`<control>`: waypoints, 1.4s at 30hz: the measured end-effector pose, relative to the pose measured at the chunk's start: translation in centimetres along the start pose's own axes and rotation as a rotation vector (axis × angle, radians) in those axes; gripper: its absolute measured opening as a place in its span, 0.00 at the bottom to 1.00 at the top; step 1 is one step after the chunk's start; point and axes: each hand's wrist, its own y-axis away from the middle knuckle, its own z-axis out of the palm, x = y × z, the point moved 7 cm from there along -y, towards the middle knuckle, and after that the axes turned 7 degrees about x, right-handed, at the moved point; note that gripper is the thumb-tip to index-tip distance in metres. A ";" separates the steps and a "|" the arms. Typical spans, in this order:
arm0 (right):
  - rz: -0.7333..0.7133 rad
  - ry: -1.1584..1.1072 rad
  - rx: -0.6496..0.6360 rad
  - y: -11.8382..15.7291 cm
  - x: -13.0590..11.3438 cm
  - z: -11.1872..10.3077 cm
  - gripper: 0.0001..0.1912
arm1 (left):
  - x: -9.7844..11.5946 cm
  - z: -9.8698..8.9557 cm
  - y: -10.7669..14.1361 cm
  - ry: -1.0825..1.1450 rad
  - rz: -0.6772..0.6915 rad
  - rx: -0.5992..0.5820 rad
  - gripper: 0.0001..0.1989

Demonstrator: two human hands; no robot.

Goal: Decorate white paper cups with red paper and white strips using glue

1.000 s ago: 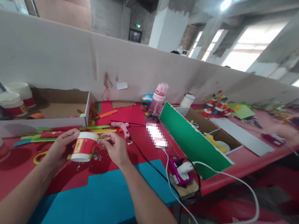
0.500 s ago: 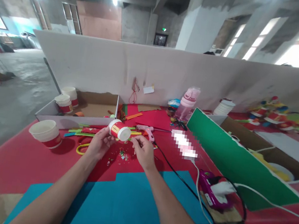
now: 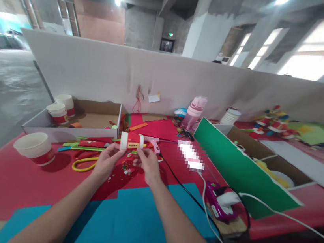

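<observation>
Between my two hands a small white paper cup (image 3: 132, 140) with a red band and a yellow label lies on its side in the air, above the red tabletop. My left hand (image 3: 108, 159) pinches its left end. The fingertips of my right hand (image 3: 148, 163) close on its right end. Behind the cup lies a pink glue gun (image 3: 153, 144), partly covered by it. Below the hands, small paper scraps (image 3: 126, 168) are scattered on the red surface. Yellow-handled scissors (image 3: 84, 164) rest left of my left hand.
Stacked paper cups (image 3: 35, 148) stand at left, before a cardboard tray (image 3: 71, 130) holding more cups. A green-sided box (image 3: 242, 168), a purple power strip (image 3: 220, 203) with cables and a pink bottle (image 3: 193, 113) are at right. Blue sheets (image 3: 143, 218) cover the near edge.
The cup has turned so its side and label face me, level between both hands. My right hand has come over to its right end. The view has swung slightly right.
</observation>
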 end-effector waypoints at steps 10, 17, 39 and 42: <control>0.034 -0.108 -0.159 0.4 -0.3 1.3 0.15 | 0.3 -0.3 -0.1 -0.038 -0.094 0.062 0.18; -0.110 0.102 -0.146 0.4 -1.3 1.2 0.08 | -0.6 -0.3 0.4 -0.018 -0.294 0.062 0.18; -0.384 0.255 -0.042 0.7 -2.4 0.5 0.17 | -1.2 -0.6 -0.1 0.089 -0.407 0.090 0.13; -0.640 0.482 0.043 2.0 -4.5 0.3 0.19 | -1.8 -0.7 0.2 0.041 -0.458 0.065 0.14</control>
